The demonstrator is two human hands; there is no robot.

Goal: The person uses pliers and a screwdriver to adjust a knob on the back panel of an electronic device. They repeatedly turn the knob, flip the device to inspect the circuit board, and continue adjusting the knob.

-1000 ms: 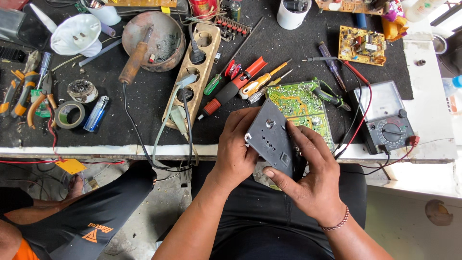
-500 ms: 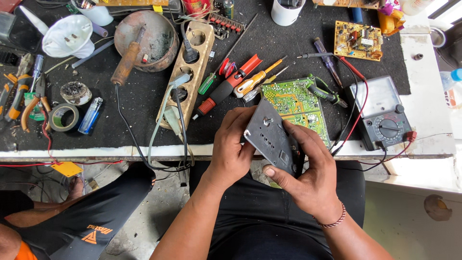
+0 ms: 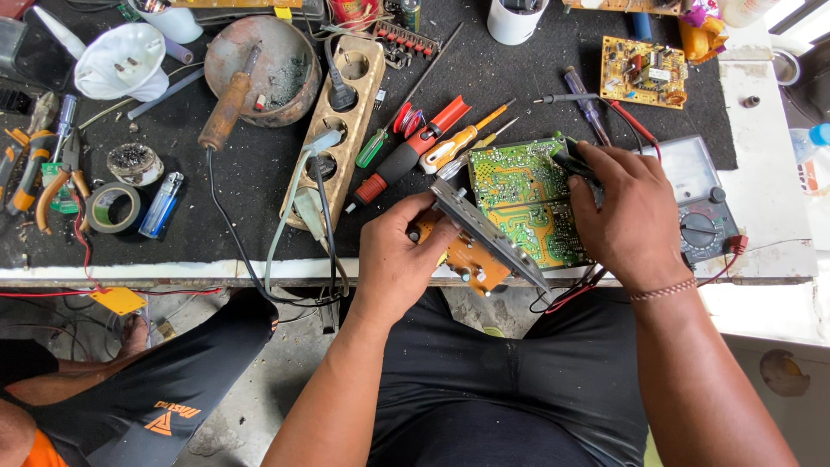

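My left hand (image 3: pixel 396 259) grips a grey metal panel (image 3: pixel 484 232) with a small orange circuit board (image 3: pixel 462 259) fixed under it, tilted at the front edge of the bench. My right hand (image 3: pixel 627 216) has left the panel and lies on a green circuit board (image 3: pixel 514 186). Its fingers close on a black tool with green grips (image 3: pixel 571 160) lying on that board. An analogue multimeter (image 3: pixel 705 220) with red and black leads sits just right of this hand.
Screwdrivers (image 3: pixel 406 156) lie beside a wooden power strip (image 3: pixel 341 121). A wooden-handled soldering iron (image 3: pixel 226 108) rests in a metal bowl (image 3: pixel 285 60). Tape roll (image 3: pixel 112 207), lighter (image 3: pixel 162 203) and pliers (image 3: pixel 52 177) lie left. Another person's leg (image 3: pixel 173 389) is below left.
My right hand let go of the grey panel and moved up right onto the green board and the tool. The left hand alone now holds the panel, tipped edge-on.
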